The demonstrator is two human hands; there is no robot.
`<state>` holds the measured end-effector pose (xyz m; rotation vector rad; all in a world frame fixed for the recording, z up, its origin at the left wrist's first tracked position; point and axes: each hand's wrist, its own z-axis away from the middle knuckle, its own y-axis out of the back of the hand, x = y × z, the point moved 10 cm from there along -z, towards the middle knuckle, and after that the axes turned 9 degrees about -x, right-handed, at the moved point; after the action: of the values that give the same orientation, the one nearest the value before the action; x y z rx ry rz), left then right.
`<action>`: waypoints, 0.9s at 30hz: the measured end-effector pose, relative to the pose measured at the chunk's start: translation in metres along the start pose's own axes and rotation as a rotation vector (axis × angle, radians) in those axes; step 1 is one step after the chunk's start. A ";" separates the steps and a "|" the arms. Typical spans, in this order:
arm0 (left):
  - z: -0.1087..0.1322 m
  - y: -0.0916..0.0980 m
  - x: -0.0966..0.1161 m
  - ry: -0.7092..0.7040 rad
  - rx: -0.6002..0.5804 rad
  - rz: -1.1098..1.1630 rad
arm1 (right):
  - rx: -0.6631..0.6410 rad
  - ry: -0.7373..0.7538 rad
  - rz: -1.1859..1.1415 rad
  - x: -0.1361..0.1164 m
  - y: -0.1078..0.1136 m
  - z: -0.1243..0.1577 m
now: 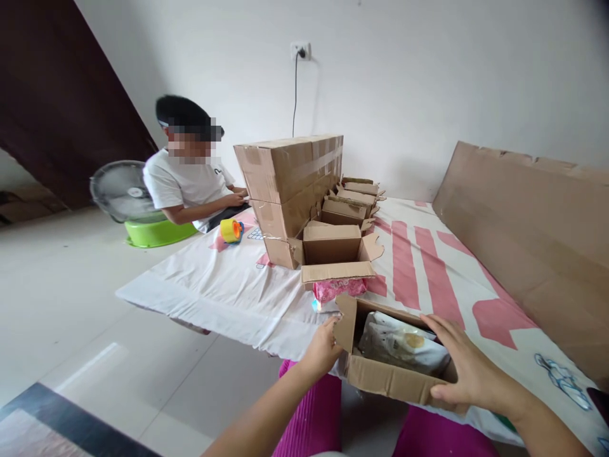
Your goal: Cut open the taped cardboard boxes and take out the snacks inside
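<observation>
An open cardboard box (387, 377) sits at the near edge of the covered table, its left flap (346, 324) standing up. Inside lie white and clear plastic packets (404, 346), one with a yellowish mark. My left hand (324, 346) is closed on the box's left side by that flap. Around the right end wraps my right hand (469, 368), thumb on the front wall and fingers over the far edge. Just beyond the box is a pink printed packet (339, 290), partly beneath the flap of another open box (333, 254).
Taped closed boxes (295, 184) are stacked left of a row of open boxes (349, 206). A yellow tape roll (231, 231) lies at the table's left. A large cardboard sheet (528, 241) leans at right. Another person (190, 184) sits beyond the left edge, beside a fan (126, 190).
</observation>
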<state>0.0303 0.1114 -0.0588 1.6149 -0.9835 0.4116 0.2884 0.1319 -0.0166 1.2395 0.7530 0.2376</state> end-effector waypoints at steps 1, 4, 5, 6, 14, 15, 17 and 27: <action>0.002 0.001 -0.003 0.018 0.011 0.019 | -0.008 0.000 -0.006 -0.002 0.000 -0.001; 0.006 0.006 -0.010 0.068 0.057 0.075 | -0.042 -0.022 -0.042 -0.004 -0.001 -0.002; 0.006 0.007 -0.011 0.082 0.068 0.086 | -0.056 -0.037 -0.054 -0.003 -0.002 -0.002; 0.006 0.009 -0.013 0.093 0.080 0.094 | -0.067 -0.052 -0.064 -0.003 -0.002 -0.002; 0.011 0.024 -0.015 0.129 0.183 0.072 | -0.082 -0.066 -0.101 -0.006 -0.002 -0.003; 0.013 0.027 -0.013 0.121 0.201 0.063 | -0.082 -0.064 -0.100 -0.007 -0.002 -0.003; 0.016 0.036 -0.008 0.099 0.245 0.044 | -0.081 -0.065 -0.092 -0.007 -0.001 -0.003; 0.005 0.147 0.128 -0.466 0.201 -0.321 | -0.056 -0.093 -0.047 -0.015 0.004 0.001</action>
<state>-0.0091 0.0582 0.1241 2.0665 -1.0196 -0.0977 0.2784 0.1241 -0.0073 1.1707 0.6894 0.1606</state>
